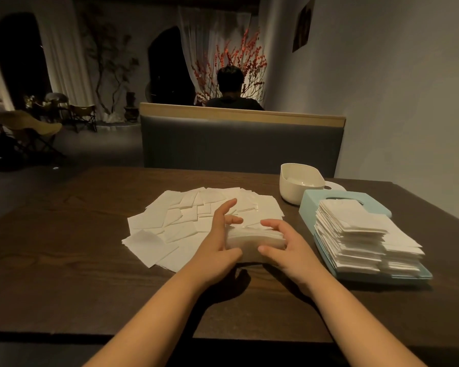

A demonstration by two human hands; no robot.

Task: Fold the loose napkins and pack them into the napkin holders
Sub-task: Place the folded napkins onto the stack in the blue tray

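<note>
I have a small stack of folded napkins [255, 241] squared between my two hands at the centre of the frame, low on the dark wooden table [64, 247]. My left hand [219, 247] curls against the stack's left side, thumb at the near edge and fingers reaching over the far edge, with the forefinger lifted clear. My right hand [284, 247] mirrors it, fingers bent over the top right corner and thumb tucked at the near edge, so both hands are partly closed round the stack, not flat.

Behind it, spreading to the left of centre, lie the loose napkins [186, 221], overlapping every which way. At the right of the frame the pale blue holder [310, 201] lies flat with a tall pile of packed napkins [355, 234] on it; the white holder [294, 186] stands behind it, above and to the left, seemingly almost empty (I can't see right to its bottom).

To do this step well, I judge I should press both sides evenly, tap the edges flush on the table, and keep light pressure on top so the thin sheets don't fan out when lifted.
</note>
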